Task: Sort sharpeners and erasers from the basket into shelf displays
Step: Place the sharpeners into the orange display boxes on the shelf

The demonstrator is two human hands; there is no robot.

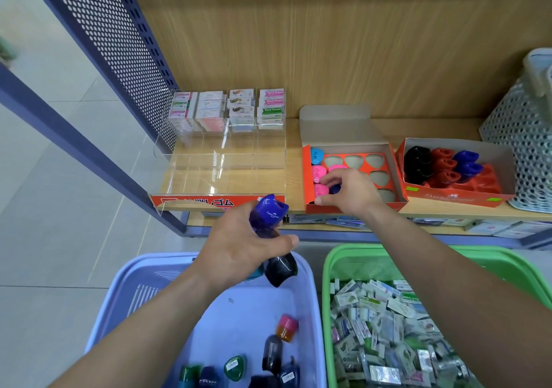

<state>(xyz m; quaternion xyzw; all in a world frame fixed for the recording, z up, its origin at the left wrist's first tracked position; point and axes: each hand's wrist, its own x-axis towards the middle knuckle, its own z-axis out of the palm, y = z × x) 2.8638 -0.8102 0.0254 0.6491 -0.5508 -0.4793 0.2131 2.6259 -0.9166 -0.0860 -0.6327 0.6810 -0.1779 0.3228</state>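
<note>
Most of what the right grip [349, 190] covers is hidden. Its fingers curl down into the near left part of the orange box [306, 160] on the shelf [294, 163], over a dark blue sharpener [336, 189] of which only a sliver shows. I cannot tell whether they pinch it or merely touch it. Just beside the fingertips, pink sharpeners [318, 174] stand in rounded-triangle slots, with a light blue sharpener [317, 155] in the far left corner. The left grip [239, 247] hovers above the far rim of the blue basket [113, 298]. Its fingers are wrapped round a blue sharpener [270, 210] with a printed cap and translucent body, and a black sharpener [280, 268] pokes out below the palm. A teal piece under the hand is too covered to name. Loose sharpeners at the basket's near edge are cut off by the frame. The green basket [334, 256], on the right, is heaped with wrapped erasers [382, 328], their labels unreadable. On the far left, a clear display [224, 160] holds eraser packs [227, 110] at its back.
</note>
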